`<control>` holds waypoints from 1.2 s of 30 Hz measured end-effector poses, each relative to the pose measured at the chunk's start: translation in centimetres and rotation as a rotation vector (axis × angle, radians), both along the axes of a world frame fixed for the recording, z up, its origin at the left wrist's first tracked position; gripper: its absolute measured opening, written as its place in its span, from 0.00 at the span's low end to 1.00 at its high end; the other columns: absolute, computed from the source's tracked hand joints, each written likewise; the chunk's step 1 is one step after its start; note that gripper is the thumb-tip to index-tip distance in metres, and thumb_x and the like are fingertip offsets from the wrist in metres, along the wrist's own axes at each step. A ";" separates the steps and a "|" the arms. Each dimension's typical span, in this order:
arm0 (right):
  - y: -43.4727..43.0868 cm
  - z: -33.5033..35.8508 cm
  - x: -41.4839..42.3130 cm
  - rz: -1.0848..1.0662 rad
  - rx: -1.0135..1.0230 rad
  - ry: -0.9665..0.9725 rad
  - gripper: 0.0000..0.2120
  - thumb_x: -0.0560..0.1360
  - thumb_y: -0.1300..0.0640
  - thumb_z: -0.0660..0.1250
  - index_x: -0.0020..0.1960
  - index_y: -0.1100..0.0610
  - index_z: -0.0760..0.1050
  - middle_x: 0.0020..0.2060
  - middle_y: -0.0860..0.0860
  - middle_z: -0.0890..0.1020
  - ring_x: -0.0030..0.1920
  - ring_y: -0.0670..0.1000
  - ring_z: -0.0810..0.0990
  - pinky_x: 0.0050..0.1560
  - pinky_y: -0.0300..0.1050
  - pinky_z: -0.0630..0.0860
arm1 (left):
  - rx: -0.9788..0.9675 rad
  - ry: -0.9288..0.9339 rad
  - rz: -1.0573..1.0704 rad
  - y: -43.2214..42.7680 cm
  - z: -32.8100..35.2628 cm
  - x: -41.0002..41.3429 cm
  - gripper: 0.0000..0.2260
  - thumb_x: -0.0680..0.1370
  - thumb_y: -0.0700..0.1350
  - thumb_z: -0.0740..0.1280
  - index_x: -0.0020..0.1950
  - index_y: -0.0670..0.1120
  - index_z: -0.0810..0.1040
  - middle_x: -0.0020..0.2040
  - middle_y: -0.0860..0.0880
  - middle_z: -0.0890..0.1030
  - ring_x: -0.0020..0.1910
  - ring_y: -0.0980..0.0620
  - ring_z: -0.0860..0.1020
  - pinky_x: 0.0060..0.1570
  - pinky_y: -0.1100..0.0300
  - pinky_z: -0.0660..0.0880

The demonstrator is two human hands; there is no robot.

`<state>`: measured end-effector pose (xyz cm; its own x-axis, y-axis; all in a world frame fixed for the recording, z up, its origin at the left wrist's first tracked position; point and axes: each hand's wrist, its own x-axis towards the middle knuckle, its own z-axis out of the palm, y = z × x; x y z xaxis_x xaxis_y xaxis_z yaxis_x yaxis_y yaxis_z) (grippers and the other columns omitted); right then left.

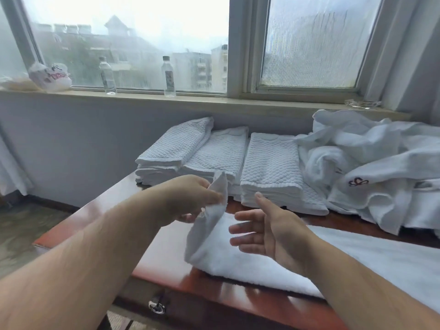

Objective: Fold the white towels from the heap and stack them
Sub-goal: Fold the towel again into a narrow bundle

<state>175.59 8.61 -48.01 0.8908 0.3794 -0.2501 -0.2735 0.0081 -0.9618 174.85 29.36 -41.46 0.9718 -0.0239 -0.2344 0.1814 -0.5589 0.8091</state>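
A white towel (pixel 357 258) lies stretched along the front of the reddish wooden table (pixel 166 239). My left hand (pixel 188 198) pinches the towel's left end and holds it lifted above the table. My right hand (pixel 262 232) hovers open just right of the lifted end, fingers spread, touching nothing. Behind them stand stacks of folded white towels (pixel 269 167), the left stack (pixel 171 151) leaning. A heap of loose white towels (pixel 371 163) covers the table's back right.
The grey wall and window sill (pixel 214 101) run close behind the table. On the sill stand two clear bottles (pixel 107 76) (pixel 169 77) and a white plastic bag (pixel 48 77). A metal drawer handle (pixel 157 306) shows below the table's front edge.
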 end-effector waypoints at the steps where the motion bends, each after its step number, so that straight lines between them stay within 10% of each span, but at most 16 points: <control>1: -0.9 0.2 -0.1 -0.014 0.049 0.010 0.38 0.73 0.32 0.61 0.63 0.65 0.76 0.54 0.64 0.85 0.52 0.64 0.86 0.47 0.52 0.81 | -0.013 -0.012 -0.030 -1.3 0.1 0.1 0.08 0.77 0.47 0.70 0.38 0.49 0.78 0.37 0.50 0.77 0.35 0.54 0.74 0.32 0.64 0.72; 6: -7.1 1.4 -0.4 -0.051 0.191 -0.009 0.45 0.75 0.26 0.52 0.66 0.64 0.78 0.61 0.64 0.82 0.56 0.64 0.83 0.53 0.53 0.81 | -0.126 -0.058 -0.135 -9.3 1.1 0.3 0.06 0.66 0.54 0.71 0.34 0.53 0.81 0.40 0.49 0.79 0.41 0.50 0.77 0.44 0.56 0.70; 14: -17.6 0.2 -2.5 -0.094 0.391 0.171 0.50 0.75 0.22 0.45 0.75 0.61 0.70 0.73 0.63 0.71 0.74 0.64 0.70 0.76 0.60 0.63 | -0.354 0.201 -0.267 -19.3 -3.4 1.4 0.25 0.82 0.63 0.55 0.52 0.49 0.87 0.59 0.47 0.81 0.57 0.47 0.78 0.53 0.50 0.78; 21: -20.7 -1.2 -1.9 -0.260 -0.188 0.135 0.33 0.68 0.36 0.75 0.66 0.55 0.80 0.67 0.56 0.80 0.68 0.58 0.77 0.71 0.61 0.71 | 0.295 -0.670 -0.254 -16.3 -8.3 0.8 0.12 0.81 0.53 0.61 0.61 0.59 0.80 0.58 0.62 0.81 0.62 0.58 0.74 0.62 0.57 0.69; 25: -19.6 -2.3 -1.6 -0.259 -0.395 0.058 0.25 0.66 0.48 0.80 0.58 0.59 0.82 0.55 0.60 0.85 0.60 0.65 0.82 0.67 0.72 0.71 | 0.473 -0.667 -0.300 -15.4 -9.3 0.1 0.18 0.82 0.55 0.60 0.72 0.61 0.72 0.71 0.64 0.72 0.74 0.58 0.62 0.74 0.55 0.58; 36: -33.2 2.7 -3.5 -0.530 -0.347 0.002 0.11 0.77 0.59 0.72 0.56 0.64 0.82 0.50 0.60 0.87 0.47 0.56 0.88 0.38 0.43 0.83 | 0.445 -0.670 -0.551 -21.4 -6.6 0.8 0.24 0.81 0.63 0.54 0.78 0.62 0.63 0.77 0.61 0.64 0.77 0.59 0.54 0.76 0.57 0.53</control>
<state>172.06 -24.58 -45.36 0.9349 -0.2170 -0.2808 -0.3193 -0.1691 -0.9325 175.69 7.92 -48.06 0.7860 -0.5582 0.2657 -0.6182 -0.7069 0.3437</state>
